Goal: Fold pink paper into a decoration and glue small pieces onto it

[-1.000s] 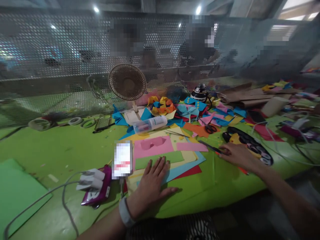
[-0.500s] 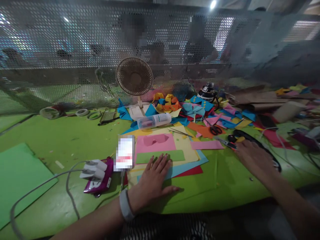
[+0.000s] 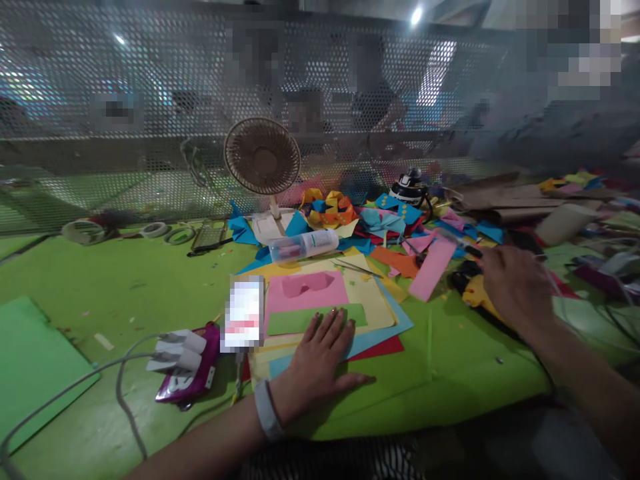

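My left hand (image 3: 325,357) lies flat with fingers spread, its fingertips on a green paper strip (image 3: 300,321). Under that strip is a pink sheet (image 3: 335,288) with a curled pink cut-out (image 3: 305,285), on a stack of yellow, blue and red paper. My right hand (image 3: 515,283) has its fingers closed around a slim bladed tool (image 3: 467,248), raised over the table; motion blurs its exact kind. Beside the tool, a pink paper strip (image 3: 433,270) stands at a slant. Below the hand rests a black and yellow object (image 3: 477,297).
A phone (image 3: 243,313) and white chargers on a purple packet (image 3: 193,373) sit left of the paper. Behind lie a clear bottle (image 3: 305,245), a small fan (image 3: 263,157) and heaped paper scraps (image 3: 330,210). Cables trail across both sides. A perforated metal screen stands beyond.
My right hand has lifted the bladed tool off the table. The pink strip has swung from lying level to a steep slant. My left hand stays on the green strip; the view has shifted slightly.
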Demonstrator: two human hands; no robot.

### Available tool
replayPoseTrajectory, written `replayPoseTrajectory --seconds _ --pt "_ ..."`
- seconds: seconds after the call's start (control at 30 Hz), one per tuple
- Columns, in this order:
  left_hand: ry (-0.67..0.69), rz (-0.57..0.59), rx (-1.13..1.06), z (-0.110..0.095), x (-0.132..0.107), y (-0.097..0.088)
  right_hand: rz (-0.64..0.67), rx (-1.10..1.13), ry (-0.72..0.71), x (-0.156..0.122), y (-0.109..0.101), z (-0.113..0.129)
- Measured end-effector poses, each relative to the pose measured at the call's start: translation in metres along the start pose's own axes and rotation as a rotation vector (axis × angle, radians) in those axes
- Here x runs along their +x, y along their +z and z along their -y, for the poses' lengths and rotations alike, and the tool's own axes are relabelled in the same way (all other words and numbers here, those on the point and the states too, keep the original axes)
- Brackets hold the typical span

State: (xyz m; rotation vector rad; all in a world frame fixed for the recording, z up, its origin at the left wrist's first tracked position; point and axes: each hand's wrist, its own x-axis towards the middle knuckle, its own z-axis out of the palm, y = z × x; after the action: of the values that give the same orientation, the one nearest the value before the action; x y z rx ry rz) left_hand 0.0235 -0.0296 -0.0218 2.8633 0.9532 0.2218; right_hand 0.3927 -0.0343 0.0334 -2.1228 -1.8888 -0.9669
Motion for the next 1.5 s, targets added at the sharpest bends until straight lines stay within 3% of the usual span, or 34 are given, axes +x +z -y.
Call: replayPoseTrajectory --seconds 0.2,0.4,0.53,0.63,0.7,0.8,0.93,1.07,1.23,1.33,1.4,1.5 --pt "0.001 0.017 -0.005 0.001 -0.001 -0.002 -0.054 0.102 -0.056 0.028 0.014 -0.006" --pt "0.009 0.015 -0.004 0.002 0.001 -0.002 -0.169 0.286 0.021 0.047 0.017 -0.005" --pt "0.002 0.027 -0.01 0.001 0.001 -0.005 -0.052 0.413 -0.232 0.034 0.024 0.015" --pt "-0.005 0.029 -0.013 0.0 0.0 -0.005 -0.015 0.361 -0.207 0.017 0.032 0.023" --pt "-0.006 0.026 -0.015 0.0 0.0 -0.004 -0.075 0.353 -0.106 0.009 0.034 0.022" --pt "-0.001 0.008 -0.02 0.0 0.002 -0.003 -0.199 0.476 0.014 0.005 0.027 0.019" --pt "-0.045 -0.077 -0.072 0.004 0.006 -0.012 -0.21 0.586 -0.043 0.005 0.004 0.025" --pt "-0.187 -0.174 -0.26 0.004 0.012 -0.035 -0.279 0.637 -0.07 0.002 -0.023 0.036" --pt "-0.297 -0.226 -0.546 -0.024 0.044 -0.057 -0.28 0.688 -0.15 -0.002 -0.042 0.056" --pt "-0.288 -0.283 -0.779 -0.04 0.079 -0.05 -0.318 0.714 -0.2 -0.003 -0.044 0.065" --pt "-0.286 -0.247 -1.006 -0.042 0.102 -0.041 -0.34 0.725 -0.209 -0.004 -0.045 0.065" --pt "-0.43 -0.207 -1.224 -0.035 0.126 -0.031 -0.394 0.733 -0.128 -0.007 -0.048 0.052"
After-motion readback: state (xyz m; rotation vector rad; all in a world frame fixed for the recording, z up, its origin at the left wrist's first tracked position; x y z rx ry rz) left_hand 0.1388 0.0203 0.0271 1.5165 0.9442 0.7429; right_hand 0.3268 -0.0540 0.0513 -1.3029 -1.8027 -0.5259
